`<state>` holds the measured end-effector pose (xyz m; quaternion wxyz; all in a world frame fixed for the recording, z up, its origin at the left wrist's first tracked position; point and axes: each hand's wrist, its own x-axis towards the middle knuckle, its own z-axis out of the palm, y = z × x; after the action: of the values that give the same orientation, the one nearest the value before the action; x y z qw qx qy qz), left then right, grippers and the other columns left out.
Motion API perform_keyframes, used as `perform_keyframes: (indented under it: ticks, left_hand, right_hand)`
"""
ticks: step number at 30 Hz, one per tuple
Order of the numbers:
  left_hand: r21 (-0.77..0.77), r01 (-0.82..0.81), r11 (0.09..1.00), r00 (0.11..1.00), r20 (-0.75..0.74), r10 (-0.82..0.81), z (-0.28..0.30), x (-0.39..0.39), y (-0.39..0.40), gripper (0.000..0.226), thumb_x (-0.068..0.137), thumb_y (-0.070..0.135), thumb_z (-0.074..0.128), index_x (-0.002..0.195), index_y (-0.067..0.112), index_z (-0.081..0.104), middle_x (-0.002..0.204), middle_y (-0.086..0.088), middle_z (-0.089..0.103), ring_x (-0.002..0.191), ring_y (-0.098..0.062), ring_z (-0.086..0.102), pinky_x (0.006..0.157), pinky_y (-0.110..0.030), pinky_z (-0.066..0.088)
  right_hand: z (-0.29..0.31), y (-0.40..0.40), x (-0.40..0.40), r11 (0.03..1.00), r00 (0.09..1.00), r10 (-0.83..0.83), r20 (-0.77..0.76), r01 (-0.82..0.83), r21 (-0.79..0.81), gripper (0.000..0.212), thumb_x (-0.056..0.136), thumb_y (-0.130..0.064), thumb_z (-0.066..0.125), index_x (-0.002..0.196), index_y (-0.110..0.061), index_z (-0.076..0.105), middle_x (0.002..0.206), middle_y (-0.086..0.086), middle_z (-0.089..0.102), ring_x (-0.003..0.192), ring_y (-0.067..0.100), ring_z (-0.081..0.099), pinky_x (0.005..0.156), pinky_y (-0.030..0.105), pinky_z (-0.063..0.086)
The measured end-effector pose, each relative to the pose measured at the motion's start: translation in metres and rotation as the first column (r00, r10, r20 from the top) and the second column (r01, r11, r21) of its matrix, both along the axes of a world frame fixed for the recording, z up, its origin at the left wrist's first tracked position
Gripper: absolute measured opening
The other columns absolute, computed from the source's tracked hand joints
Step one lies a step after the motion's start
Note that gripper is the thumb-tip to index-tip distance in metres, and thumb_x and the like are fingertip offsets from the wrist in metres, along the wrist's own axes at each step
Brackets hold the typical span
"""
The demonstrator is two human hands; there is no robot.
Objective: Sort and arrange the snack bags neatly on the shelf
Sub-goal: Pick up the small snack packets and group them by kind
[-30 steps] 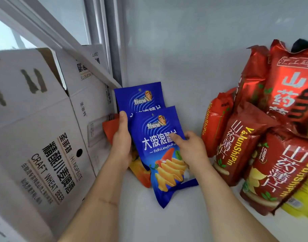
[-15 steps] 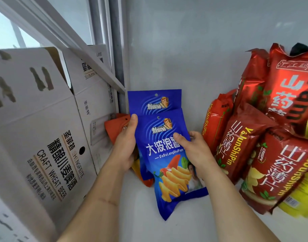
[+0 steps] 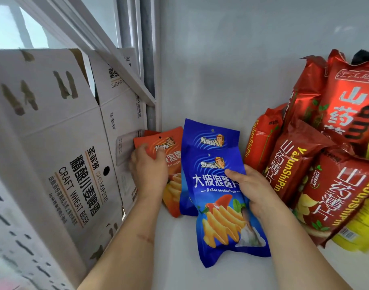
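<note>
Head view shows sorting partly done: left hand (image 3: 149, 171) grips the orange bag (image 3: 169, 155) by the box (image 3: 53, 143), right hand (image 3: 249, 185) pinches the front blue bag (image 3: 219, 206) on the shelf (image 3: 179, 258). Red bags (image 3: 305, 164) lie heaped, unsorted.

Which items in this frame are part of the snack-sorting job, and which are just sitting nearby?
Part of the job:
- front blue bag, held by the right hand
- back blue bag, upright behind it
- orange bag, gripped at its top by the left hand
- red bags, piled at the right
- yellow bag, under the red pile

Just nearby:
- beer boxes, standing at the left
</note>
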<state>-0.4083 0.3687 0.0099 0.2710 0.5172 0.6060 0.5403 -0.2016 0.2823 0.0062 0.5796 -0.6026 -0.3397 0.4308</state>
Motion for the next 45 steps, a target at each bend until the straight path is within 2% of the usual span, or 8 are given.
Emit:
perform_keyframes:
  ticks: [3,7,13,17,21,29,38,45]
  left_hand:
    - [-0.122,0.044,0.992,0.934,0.358,0.003,-0.009,0.001,0.01,0.075,0.066,0.058,0.062,0.131,0.022,0.052,0.125,-0.004,0.06,0.106,-0.026,0.066,0.084,-0.045,0.059]
    - [-0.151,0.091,0.984,0.832,0.555,0.008,-0.004,-0.003,0.014,0.052,0.083,0.035,0.07,0.126,0.016,0.047,0.112,-0.007,0.065,0.087,-0.024,0.072,0.076,-0.047,0.062]
    - [-0.296,0.238,0.925,0.931,0.34,-0.131,-0.01,-0.008,0.022,0.038,0.075,0.052,0.063,0.101,0.025,0.068,0.094,-0.001,0.075,0.083,-0.026,0.073,0.084,-0.048,0.059]
    - [-0.307,0.367,0.878,0.888,0.396,-0.233,-0.007,-0.014,0.023,0.013,0.092,0.03,0.065,0.101,0.021,0.069,0.095,-0.006,0.076,0.085,-0.027,0.074,0.087,-0.048,0.058]
    - [-0.231,0.361,0.903,0.871,0.429,-0.239,-0.007,-0.018,0.022,0.007,0.095,0.025,0.064,0.1,0.021,0.067,0.096,-0.007,0.076,0.082,-0.026,0.073,0.083,-0.046,0.059]
    - [-0.09,0.412,0.907,0.739,0.616,-0.274,0.004,-0.024,0.014,0.022,0.098,0.034,0.06,0.104,0.015,0.068,0.089,-0.007,0.077,0.071,-0.021,0.074,0.062,-0.034,0.059]
    - [-0.023,0.414,0.91,0.641,0.717,-0.273,0.011,-0.013,0.008,0.031,0.093,0.039,0.066,0.106,0.012,0.071,0.098,-0.013,0.077,0.092,-0.032,0.074,0.086,-0.053,0.058]
    - [-0.024,0.369,0.929,0.656,0.715,-0.242,0.016,-0.003,-0.002,0.043,0.09,0.06,0.057,0.09,0.018,0.068,0.079,0.0,0.078,0.076,-0.02,0.076,0.078,-0.042,0.06]
  right_hand:
    - [0.0,-0.002,0.0,1.0,1.0,0.007,0.004,-0.007,-0.015,0.017,0.089,-0.021,0.072,0.104,-0.015,0.067,0.086,0.01,0.078,0.071,0.024,0.073,0.07,0.038,0.06]
    - [0.001,-0.004,-0.001,0.999,1.0,0.003,-0.007,-0.004,-0.039,0.016,0.089,-0.021,0.072,0.102,-0.013,0.067,0.086,0.011,0.077,0.071,0.025,0.073,0.068,0.036,0.06]
    - [0.0,-0.004,-0.004,0.998,1.0,-0.011,-0.018,0.01,-0.061,0.017,0.089,-0.023,0.072,0.102,-0.013,0.067,0.087,0.011,0.077,0.077,0.028,0.074,0.075,0.042,0.061]
    - [-0.002,-0.003,-0.005,0.998,1.0,-0.022,-0.023,0.02,-0.058,0.022,0.088,-0.024,0.073,0.106,-0.012,0.067,0.089,0.012,0.077,0.082,0.031,0.074,0.083,0.048,0.059]
    - [0.0,-0.001,-0.008,0.999,0.997,-0.03,-0.066,0.028,-0.035,0.02,0.088,-0.023,0.073,0.103,-0.012,0.066,0.087,0.011,0.077,0.077,0.028,0.074,0.077,0.043,0.06]
    - [0.01,-0.002,-0.014,0.998,0.993,0.018,-0.114,-0.024,-0.05,0.024,0.086,-0.022,0.073,0.105,-0.009,0.065,0.088,0.014,0.077,0.074,0.029,0.074,0.082,0.046,0.059]
    - [0.008,-0.001,-0.022,0.992,0.987,0.101,-0.123,-0.109,-0.057,0.023,0.087,-0.02,0.073,0.106,-0.01,0.065,0.091,0.016,0.077,0.073,0.028,0.074,0.075,0.042,0.06]
    - [0.006,0.004,-0.026,0.993,0.982,0.109,-0.156,-0.115,-0.033,0.036,0.084,-0.022,0.076,0.115,-0.01,0.061,0.095,0.014,0.077,0.078,0.028,0.074,0.07,0.039,0.061]
